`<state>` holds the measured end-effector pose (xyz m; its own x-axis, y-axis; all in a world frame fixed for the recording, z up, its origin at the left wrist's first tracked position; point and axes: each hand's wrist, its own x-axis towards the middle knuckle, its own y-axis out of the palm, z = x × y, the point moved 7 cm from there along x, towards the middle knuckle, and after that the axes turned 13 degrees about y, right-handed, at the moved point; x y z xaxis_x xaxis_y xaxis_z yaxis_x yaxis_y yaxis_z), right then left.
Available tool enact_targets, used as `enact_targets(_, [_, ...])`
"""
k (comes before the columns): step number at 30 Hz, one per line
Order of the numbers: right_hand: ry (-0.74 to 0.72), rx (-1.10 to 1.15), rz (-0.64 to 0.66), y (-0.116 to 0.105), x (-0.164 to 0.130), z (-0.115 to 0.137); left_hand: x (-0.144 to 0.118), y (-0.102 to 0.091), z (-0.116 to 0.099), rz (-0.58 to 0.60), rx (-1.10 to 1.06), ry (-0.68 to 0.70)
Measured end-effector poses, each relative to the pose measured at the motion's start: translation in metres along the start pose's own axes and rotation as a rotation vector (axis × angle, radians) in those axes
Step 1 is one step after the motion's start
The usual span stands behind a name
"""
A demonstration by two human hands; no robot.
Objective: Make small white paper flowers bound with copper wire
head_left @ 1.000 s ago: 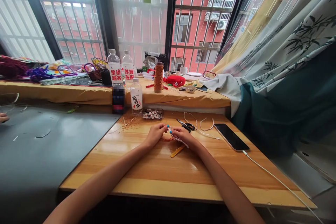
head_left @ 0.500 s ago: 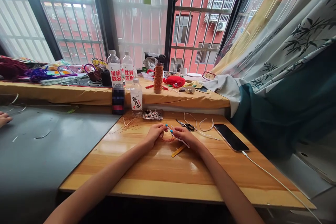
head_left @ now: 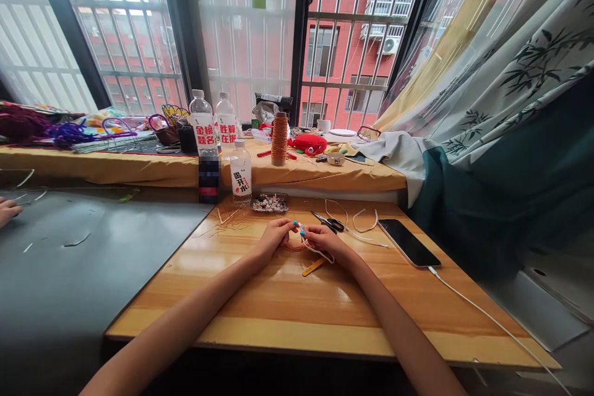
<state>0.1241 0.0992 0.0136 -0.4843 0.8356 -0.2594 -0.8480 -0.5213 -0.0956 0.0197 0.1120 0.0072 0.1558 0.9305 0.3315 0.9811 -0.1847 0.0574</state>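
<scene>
My left hand [head_left: 273,236] and my right hand [head_left: 325,239] meet over the wooden table [head_left: 297,297], pinching a small piece of white wire [head_left: 312,248] wound with orange thread [head_left: 295,245]. The piece loops out under my right fingers. A yellow stick [head_left: 314,267] lies on the table just below my right hand. Black scissors [head_left: 328,221] lie just beyond my right hand, beside loose white wire pieces [head_left: 359,226]. A small tray of beads [head_left: 270,201] sits beyond my left hand.
A phone [head_left: 408,242] with a white cable [head_left: 492,318] lies at the right. A water bottle [head_left: 241,171] stands behind the tray; a thread spool [head_left: 279,138] and more bottles are on the yellow ledge [head_left: 139,166]. Another person's hand [head_left: 7,210] rests at the far left on a grey table [head_left: 69,260].
My hands have stayed together and shifted slightly away from me; the white wire loop has turned a little under my right fingers. The other person's hand moved slightly in at the left.
</scene>
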Motion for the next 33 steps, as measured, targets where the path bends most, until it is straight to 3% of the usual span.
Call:
enact_targets(21, [-0.001,-0.068,-0.012,0.0008,-0.0001,-0.0003,-0.0016,0.0028,-0.0015,0.024,-0.027,-0.028])
enact_targets(27, [-0.009,-0.062,-0.014,0.0018,0.0002,0.0001,-0.0018,0.0098,-0.0004,0.080,-0.032,-0.056])
enact_targets(33, [-0.016,-0.025,-0.078,-0.0029,0.0023,-0.0001,-0.0002,0.0033,-0.0026,0.016,-0.125,0.010])
